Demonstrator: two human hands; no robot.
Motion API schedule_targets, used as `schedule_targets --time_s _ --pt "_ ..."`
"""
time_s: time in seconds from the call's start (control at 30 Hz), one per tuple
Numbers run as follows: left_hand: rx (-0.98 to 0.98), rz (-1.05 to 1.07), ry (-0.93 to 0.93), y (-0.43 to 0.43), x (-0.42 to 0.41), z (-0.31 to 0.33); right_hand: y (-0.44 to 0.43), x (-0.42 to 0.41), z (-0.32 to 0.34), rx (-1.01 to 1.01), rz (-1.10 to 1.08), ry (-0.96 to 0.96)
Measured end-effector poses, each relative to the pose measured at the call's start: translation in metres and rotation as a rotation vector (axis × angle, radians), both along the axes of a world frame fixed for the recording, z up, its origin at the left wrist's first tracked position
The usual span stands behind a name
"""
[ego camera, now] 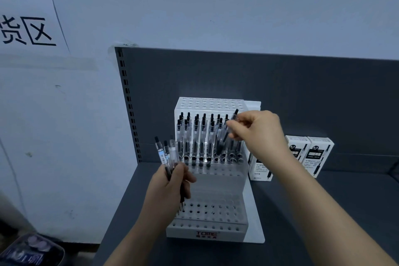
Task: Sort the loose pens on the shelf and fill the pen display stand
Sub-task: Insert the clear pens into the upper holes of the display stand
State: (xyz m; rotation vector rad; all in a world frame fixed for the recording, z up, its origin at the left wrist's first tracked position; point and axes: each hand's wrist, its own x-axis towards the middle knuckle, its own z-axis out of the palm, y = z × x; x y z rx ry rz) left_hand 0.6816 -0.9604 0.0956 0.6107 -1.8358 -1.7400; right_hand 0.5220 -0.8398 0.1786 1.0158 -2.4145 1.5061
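Pen (229, 134) pinched in the right hand (257, 131) slants tip down and leftward over the right end of the display stand (207, 229)'s filled row, while the left hand (170, 183) grips a bundle of pens (167, 151) beside the stand's left edge.

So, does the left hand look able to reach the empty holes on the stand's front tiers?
Probably yes: the left hand hovers over those holes with nothing between, though it grips a bundle of pens, so it isn't free.
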Motion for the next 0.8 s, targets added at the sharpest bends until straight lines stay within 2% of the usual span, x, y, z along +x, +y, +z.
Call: schedule_targets --time_s 0.13,0.23,0.4,0.5,0.57,0.7,0.8 --pt "0.141 -0.034 0.054 0.001 -0.001 0.004 -0.013 -0.001 -0.007 0.225 0.005 0.069" --pt "0.062 -0.035 0.01 -0.001 0.0 0.002 -0.018 0.0 -0.014 0.351 0.008 0.035" --pt "0.035 -0.067 -0.031 -0.002 0.0 -0.001 -0.018 0.002 -0.015 0.331 0.048 -0.053" --pt "-0.003 -0.113 -0.003 0.002 -0.001 0.002 -0.013 0.002 -0.015 0.378 -0.004 0.02" --pt "0.009 -0.15 0.011 0.004 -0.004 0.004 -0.007 0.007 -0.014 0.328 -0.009 0.024" --pt "-0.029 -0.211 0.001 0.01 -0.011 0.004 0.0 0.023 -0.014 0.164 0.261 -0.246" --pt "-0.023 -0.221 -0.007 0.014 -0.016 0.003 0.005 0.023 -0.016 0.131 0.313 -0.271"
